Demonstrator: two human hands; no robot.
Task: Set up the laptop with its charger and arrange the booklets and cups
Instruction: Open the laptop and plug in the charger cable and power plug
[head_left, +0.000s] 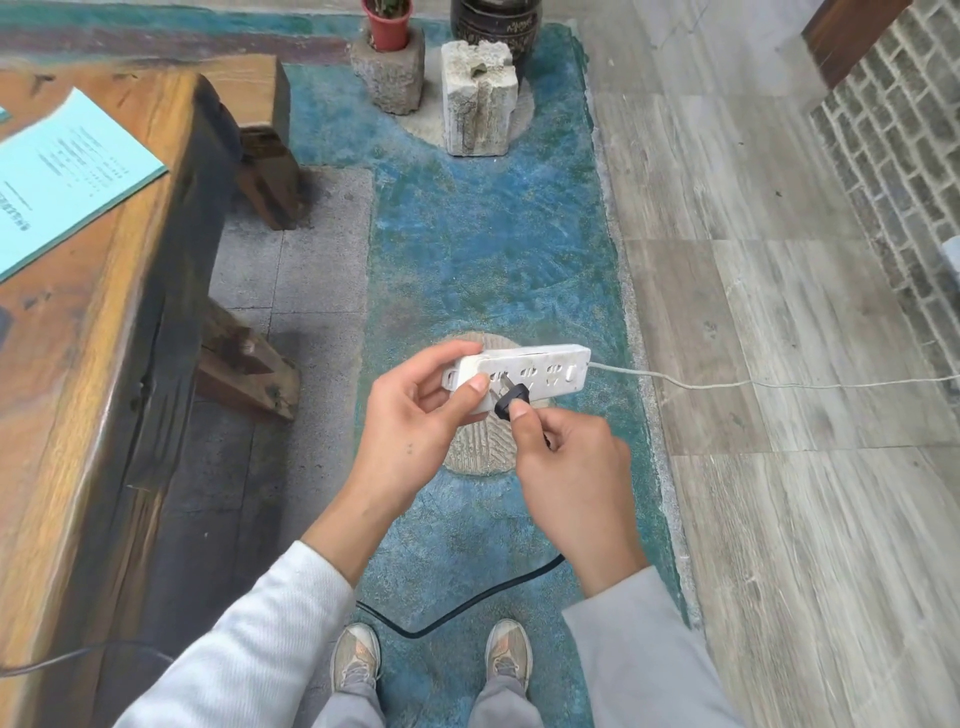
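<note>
My left hand (415, 415) grips the left end of a white power strip (540, 371), held in the air above the floor. My right hand (566, 467) pinches a black charger plug (511, 401), whose metal prongs touch a socket near the strip's left end. The plug's black cable (467, 603) loops down over the floor and off toward the table at the lower left. A pale cord (727, 383) leaves the strip's right end toward the right edge. A teal booklet (62, 182) lies on the wooden table (93, 389) at the left. No laptop or cups are in view.
Two stone blocks (478, 98), a red plant pot (387, 23) and a dark jar (496, 26) stand on the floor ahead. The table's wooden legs (249, 374) jut out at the left. A brick wall (893, 171) runs along the right. My shoes (358, 657) are on the blue floor.
</note>
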